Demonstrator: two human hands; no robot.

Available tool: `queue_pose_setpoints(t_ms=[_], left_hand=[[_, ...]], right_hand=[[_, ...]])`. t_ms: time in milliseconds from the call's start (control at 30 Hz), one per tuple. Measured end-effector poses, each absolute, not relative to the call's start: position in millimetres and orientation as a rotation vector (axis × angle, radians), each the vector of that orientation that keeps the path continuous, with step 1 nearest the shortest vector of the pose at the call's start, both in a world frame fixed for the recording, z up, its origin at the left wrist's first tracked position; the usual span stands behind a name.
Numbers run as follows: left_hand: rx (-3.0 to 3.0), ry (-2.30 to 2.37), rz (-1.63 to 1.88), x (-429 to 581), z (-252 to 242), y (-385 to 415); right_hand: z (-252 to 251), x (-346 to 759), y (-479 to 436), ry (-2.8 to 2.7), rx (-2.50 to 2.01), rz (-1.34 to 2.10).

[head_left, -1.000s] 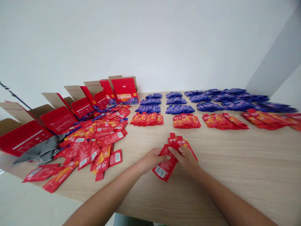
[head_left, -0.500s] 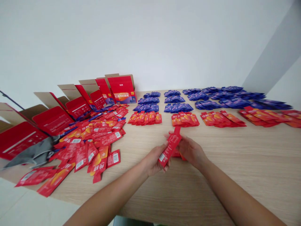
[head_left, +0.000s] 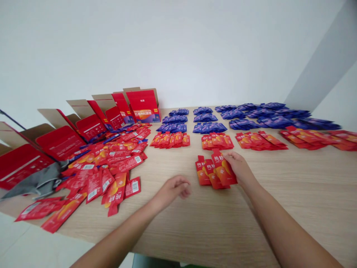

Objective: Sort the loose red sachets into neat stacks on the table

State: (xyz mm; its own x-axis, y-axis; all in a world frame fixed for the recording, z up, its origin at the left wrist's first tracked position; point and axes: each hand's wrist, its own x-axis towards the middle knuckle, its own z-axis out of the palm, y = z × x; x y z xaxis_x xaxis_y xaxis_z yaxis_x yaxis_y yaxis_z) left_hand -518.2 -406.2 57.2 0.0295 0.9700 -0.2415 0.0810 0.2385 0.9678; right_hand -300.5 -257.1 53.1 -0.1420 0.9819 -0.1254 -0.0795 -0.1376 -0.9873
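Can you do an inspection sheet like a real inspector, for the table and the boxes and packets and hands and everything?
Surface: pale wood-look table.
Job's things: three red packets overlap near the hands, the rightmost packet on top; behind them, red stacks in a row, then blue stacks.
Clutter: jumbled pile of mostly red packets; grey cloth-like item beside it.
Hands: right hand grips the rightmost packet's edge; left hand is loosely curled, no packet seen in it.
Cables: thin dark line at far left; can't tell if it's a cable.
Surroundings: red boxes, flaps up; pale wall; pale floor.
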Motion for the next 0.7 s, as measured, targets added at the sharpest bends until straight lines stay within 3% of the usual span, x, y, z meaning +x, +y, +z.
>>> queue_pose_setpoints(t_ms=[167,333,500,700], left_hand=[[1.437,1.964,1.136,-611.2,78.9,-451.0],[1.571,2.499,0.945,-667.9,73.5,-511.6],[1.868,2.603,0.629,-658.8,39.7,-534.0],[1.916,2.536,0.284,-601.5,22.1,-509.3]], right_hand=[[23.2,-299.6,-242.3,-1.662,-1.388,0.96],[9.8,-308.8,-247.8,-2.174,-1.429,0.337],[15.0,-311.9,-258.3,-2.225,-1.576,0.206],[23.3,-312.1,-263.9,-2.204,-1.455,0.159]])
